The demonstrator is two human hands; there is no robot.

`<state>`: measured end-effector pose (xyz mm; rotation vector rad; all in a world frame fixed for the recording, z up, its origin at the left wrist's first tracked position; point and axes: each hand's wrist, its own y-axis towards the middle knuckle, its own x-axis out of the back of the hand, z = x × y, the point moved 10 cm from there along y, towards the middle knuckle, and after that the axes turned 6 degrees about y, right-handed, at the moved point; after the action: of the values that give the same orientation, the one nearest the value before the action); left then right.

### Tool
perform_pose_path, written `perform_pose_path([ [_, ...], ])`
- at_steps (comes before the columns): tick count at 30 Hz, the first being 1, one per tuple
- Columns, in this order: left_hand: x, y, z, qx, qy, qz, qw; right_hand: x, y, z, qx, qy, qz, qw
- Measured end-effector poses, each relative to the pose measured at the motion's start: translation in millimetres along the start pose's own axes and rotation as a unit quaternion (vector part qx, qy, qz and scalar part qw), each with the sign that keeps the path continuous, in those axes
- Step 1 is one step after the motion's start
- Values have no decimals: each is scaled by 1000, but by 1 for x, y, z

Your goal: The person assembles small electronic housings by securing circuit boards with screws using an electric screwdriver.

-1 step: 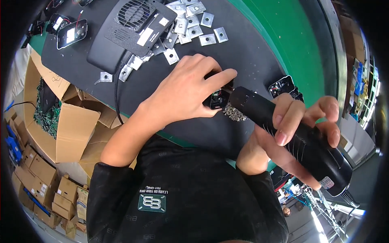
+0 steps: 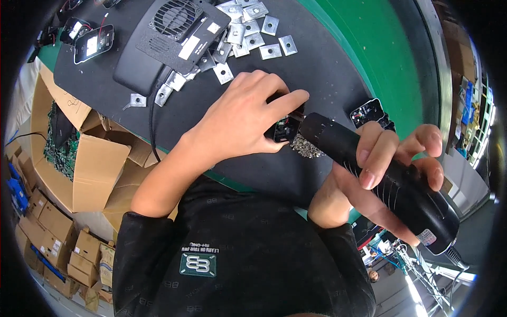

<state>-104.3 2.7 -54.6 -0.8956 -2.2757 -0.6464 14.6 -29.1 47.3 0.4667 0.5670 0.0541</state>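
Observation:
My left hand (image 2: 240, 113) is closed around a small opened device with a black housing (image 2: 285, 129), and a bit of green circuit board shows inside it. Most of the device lies hidden behind the fingers. In my right hand (image 2: 376, 161) is a black electric screwdriver (image 2: 338, 140), a cord running from its rear end. The screwdriver's front end points left at the device; its tip is hard to make out, so contact cannot be told. Just below the device, on the dark mat, lies a heap of tiny silver screws (image 2: 307, 146).
Another opened device (image 2: 368, 112) lies right of the screwdriver. Beyond my left hand are many metal plates with holes (image 2: 223, 73) and a black fan unit (image 2: 195, 37) with a cable. An open carton (image 2: 100, 171) with circuit boards (image 2: 60, 140) stands left. White-faced devices (image 2: 94, 45) lie far left.

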Motion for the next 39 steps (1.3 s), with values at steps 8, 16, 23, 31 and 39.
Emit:
perform_pose_path([
  [8, -4, 1, 0, -2, -1, 12, 1000, 1, 3, 0, 1, -4, 41, 999],
  [16, -2, -2, -5, -9, 8, 8, 1000, 4, 4, -4, 31, -26, 40, 998],
  [23, -4, -8, -10, -36, 24, 4, 999, -13, -11, 5, 87, -111, 43, 989],
  [31, -5, -9, -6, -37, 10, 3, 999, -24, -9, 2, 37, -70, 76, 994],
  [39, -7, -5, -6, -41, -30, 19, 999, -15, -8, 6, 35, -62, 61, 996],
])
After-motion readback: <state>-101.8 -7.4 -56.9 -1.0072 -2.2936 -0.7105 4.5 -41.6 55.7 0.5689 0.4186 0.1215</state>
